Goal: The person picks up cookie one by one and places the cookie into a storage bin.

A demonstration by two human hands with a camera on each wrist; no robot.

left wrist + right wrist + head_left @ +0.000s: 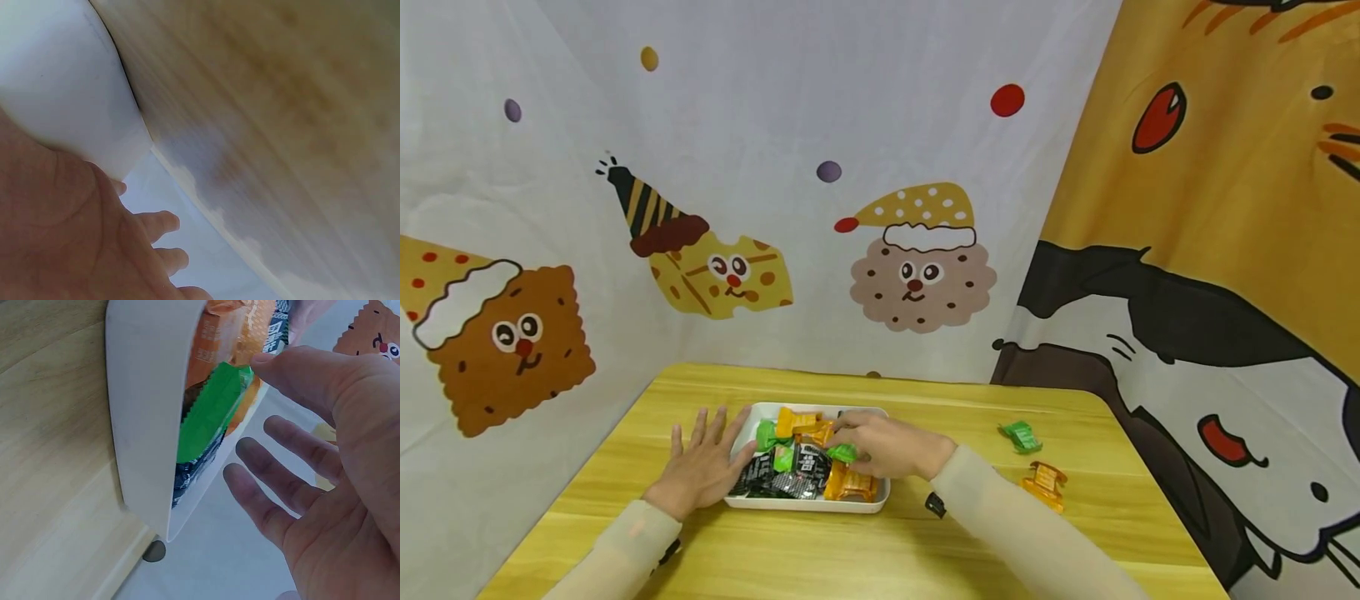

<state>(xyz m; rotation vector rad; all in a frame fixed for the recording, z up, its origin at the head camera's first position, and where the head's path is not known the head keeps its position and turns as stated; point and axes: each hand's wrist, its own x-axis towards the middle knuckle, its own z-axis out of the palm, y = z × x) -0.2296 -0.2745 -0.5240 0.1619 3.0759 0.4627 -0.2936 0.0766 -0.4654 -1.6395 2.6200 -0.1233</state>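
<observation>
A white rectangular tray on the table holds green, orange and black wrapped candies. My left hand lies with spread fingers along the tray's left side, its thumb at the rim; the left wrist view shows its palm beside the white tray wall. My right hand reaches over the tray's right part. There its thumb and forefinger pinch the end of a green wrapped candy, the forefinger mostly hidden in the right wrist view. The other fingers of that hand hang loosely spread. Orange candies lie around the green one.
On the table right of the tray lie a green wrapped candy and an orange one. A white curtain with cartoon prints hangs behind the table's far edge, and a printed orange cloth hangs at the right.
</observation>
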